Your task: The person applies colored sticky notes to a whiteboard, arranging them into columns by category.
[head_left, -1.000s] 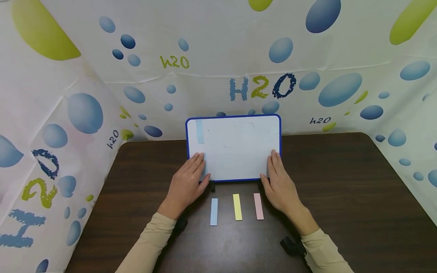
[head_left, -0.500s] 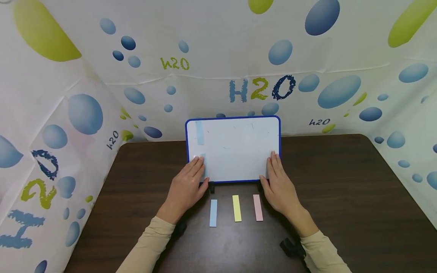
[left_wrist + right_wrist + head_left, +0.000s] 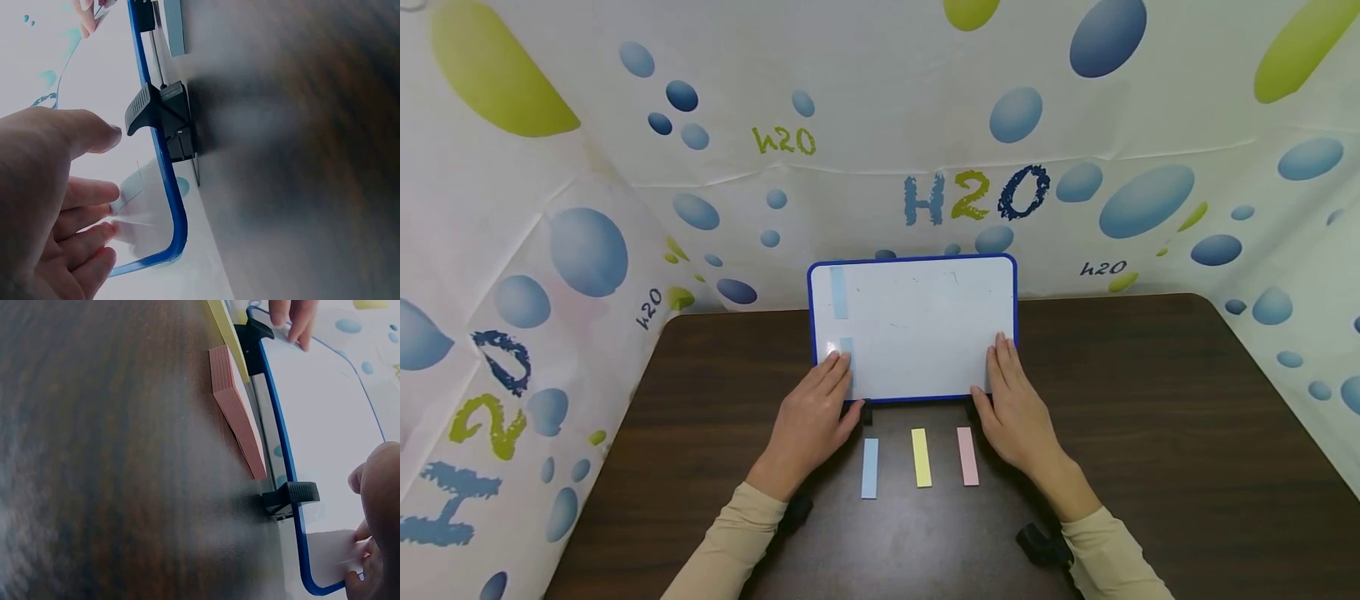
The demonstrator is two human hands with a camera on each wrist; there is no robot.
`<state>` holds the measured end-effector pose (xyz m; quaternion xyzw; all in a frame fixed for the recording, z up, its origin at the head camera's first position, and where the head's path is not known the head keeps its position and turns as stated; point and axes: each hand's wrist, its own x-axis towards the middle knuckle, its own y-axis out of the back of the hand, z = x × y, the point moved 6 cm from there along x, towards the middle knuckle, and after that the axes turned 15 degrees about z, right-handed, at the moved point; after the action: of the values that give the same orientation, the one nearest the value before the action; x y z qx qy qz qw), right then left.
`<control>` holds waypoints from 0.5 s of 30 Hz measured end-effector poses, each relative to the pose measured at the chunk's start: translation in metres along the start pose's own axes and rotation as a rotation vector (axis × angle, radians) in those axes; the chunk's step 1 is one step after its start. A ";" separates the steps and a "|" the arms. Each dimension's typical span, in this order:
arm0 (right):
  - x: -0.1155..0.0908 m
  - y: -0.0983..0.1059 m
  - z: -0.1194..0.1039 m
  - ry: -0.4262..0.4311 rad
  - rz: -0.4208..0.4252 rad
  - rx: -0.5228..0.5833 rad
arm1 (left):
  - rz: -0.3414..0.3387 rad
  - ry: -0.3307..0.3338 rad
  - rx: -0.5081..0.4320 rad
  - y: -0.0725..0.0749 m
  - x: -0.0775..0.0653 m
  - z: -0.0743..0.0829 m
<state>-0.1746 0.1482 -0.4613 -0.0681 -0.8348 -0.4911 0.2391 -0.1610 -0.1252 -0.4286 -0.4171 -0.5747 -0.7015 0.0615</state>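
A whiteboard (image 3: 925,333) with a blue frame stands upright on the table. Two light blue sticky strips run down its left side: an upper strip (image 3: 838,292) in full view and a lower strip (image 3: 847,344), mostly covered by fingers. My left hand (image 3: 805,421) lays its straightened fingertips on the lower strip, thumb near the bottom edge. At the right side, my right hand (image 3: 1018,408) rests its extended fingers against the board. Whether anything lies beneath those fingers is hidden. Between the forearms lie blue (image 3: 869,469), yellow (image 3: 921,458) and pink (image 3: 967,457) sticky-note pads.
Black clips, one seen as a clip (image 3: 165,115) in the left wrist view and another clip (image 3: 289,497) in the right, grip the board's lower edge. The dark wooden table (image 3: 1150,433) meets a patterned curtain (image 3: 865,83) behind the board.
My left fingers have slid a little down the board, uncovering the top of the lower blue strip. The right hand stays in place.
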 end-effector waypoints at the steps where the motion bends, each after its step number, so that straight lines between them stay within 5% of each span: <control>1: 0.000 0.000 0.000 0.003 0.004 0.001 | 0.005 -0.003 -0.001 0.000 0.000 0.000; 15: 0.001 0.000 0.001 -0.005 -0.015 -0.007 | 0.028 -0.009 -0.008 0.000 0.000 0.001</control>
<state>-0.1758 0.1487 -0.4606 -0.0639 -0.8342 -0.4957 0.2330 -0.1604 -0.1244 -0.4280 -0.4287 -0.5661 -0.7009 0.0670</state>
